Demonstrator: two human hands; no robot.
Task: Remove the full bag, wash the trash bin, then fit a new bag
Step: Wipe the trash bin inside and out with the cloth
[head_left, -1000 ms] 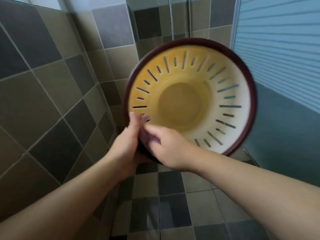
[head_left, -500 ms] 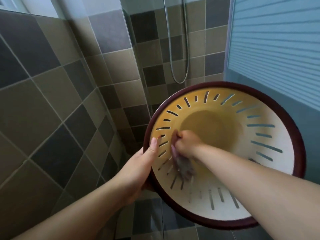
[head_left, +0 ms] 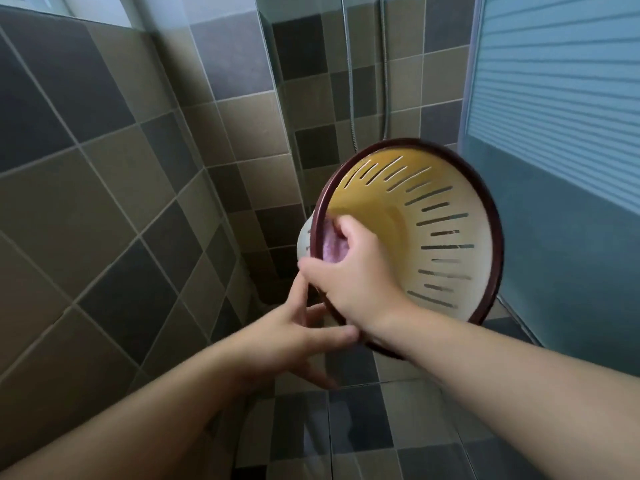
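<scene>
1. Head view: the bin (head_left: 446,237) is held up off the floor, tipped on its side, mouth facing the person. No bag in it, so I judge this is the wash step.
2. Right hand (head_left: 353,275) reaches over the near rim, fingers curled round a purple cloth (head_left: 330,245), pressing it on the inner wall just past the rim (head_left: 497,237).
3. Left hand (head_left: 294,337) sits below and just beside the right wrist, fingers spread and mostly straight, touching the bin's lower rim and underside. It props more than grips; exact contact is partly hidden.
4. Doing it well, imo: keep the left hand firm under the rim so the bin can't swing away from the wiping.
5. Work the cloth round the wall w/ short strokes, then into the slots (head_left: 440,247) where dirt likely sticks.
6. Turn the bin w/ the left hand, not by stretching the right.
7. Risk: a wet rim may slip off open fingers.
8. Shower hose (head_left: 384,81) hangs on the wall beyond both hands, handy for a rinse.
</scene>
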